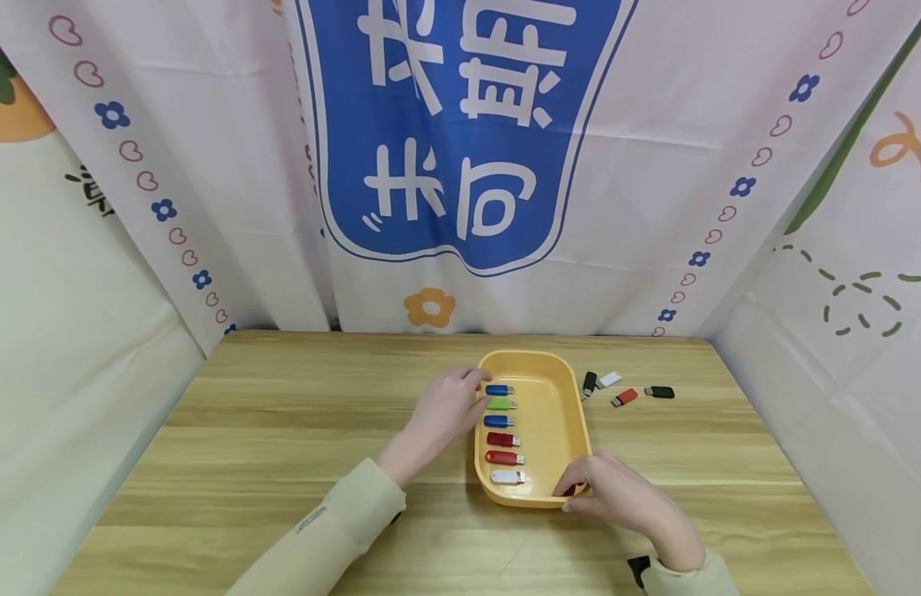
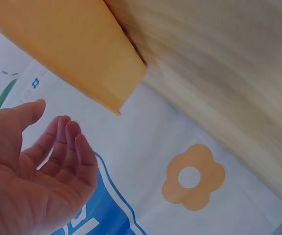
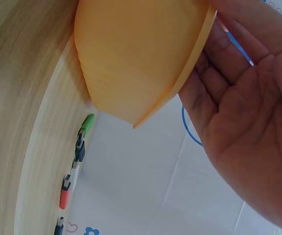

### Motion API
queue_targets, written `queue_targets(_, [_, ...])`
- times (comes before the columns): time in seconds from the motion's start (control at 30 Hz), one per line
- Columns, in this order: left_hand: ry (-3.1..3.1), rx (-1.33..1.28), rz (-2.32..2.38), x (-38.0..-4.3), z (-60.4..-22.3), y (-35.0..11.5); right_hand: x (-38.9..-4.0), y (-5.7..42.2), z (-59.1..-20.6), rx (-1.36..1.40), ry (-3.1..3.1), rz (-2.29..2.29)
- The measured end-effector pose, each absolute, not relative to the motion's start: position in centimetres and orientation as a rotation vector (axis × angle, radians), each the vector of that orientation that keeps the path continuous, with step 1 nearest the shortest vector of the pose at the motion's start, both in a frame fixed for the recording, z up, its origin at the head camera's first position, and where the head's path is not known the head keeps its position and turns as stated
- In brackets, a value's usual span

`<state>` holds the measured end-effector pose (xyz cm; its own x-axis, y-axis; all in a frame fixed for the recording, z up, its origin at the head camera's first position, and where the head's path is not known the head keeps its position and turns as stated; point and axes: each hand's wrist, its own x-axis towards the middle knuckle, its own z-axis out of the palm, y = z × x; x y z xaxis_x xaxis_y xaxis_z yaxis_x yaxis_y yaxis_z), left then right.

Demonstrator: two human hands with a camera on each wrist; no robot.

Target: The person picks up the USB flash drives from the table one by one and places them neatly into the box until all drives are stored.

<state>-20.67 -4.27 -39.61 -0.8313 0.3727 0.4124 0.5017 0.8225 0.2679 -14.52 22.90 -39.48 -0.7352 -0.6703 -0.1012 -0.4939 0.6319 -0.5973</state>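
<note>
A yellow tray (image 1: 538, 430) stands on the wooden table. Along its left side lies a column of USB sticks: a blue one (image 1: 497, 390) at the far end, a green one (image 1: 501, 404), another blue one (image 1: 497, 421), two red ones and a white one (image 1: 507, 477) nearest. My left hand (image 1: 448, 406) reaches over the left rim beside the far sticks, fingers loosely bent and holding nothing. At the near right corner, my right hand (image 1: 609, 490) dips over the rim. Its fingers pinch a dark red USB stick (image 1: 568, 491), mostly hidden by the hand.
Right of the tray lie more USB sticks: a black one (image 1: 590, 382), a white one (image 1: 610, 379), a red one (image 1: 625, 397) and another black one (image 1: 660, 391). The right wrist view also shows a green stick (image 3: 87, 123) close to the tray. Printed curtains (image 1: 639, 207) enclose the table.
</note>
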Motion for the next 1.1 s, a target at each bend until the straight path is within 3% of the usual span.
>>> queue_targets(0.33, [-3.016, -0.48, -0.786, -17.7, -40.9, -4.7, -14.6, 22.9, -39.6, -0.927, 2.55, -0.788])
queue_targets(1.1, [-2.975, -0.531, -0.916, -14.9, -42.0, -3.5, -14.8, 23.1, -39.7, -0.963, 2.556, -0.789])
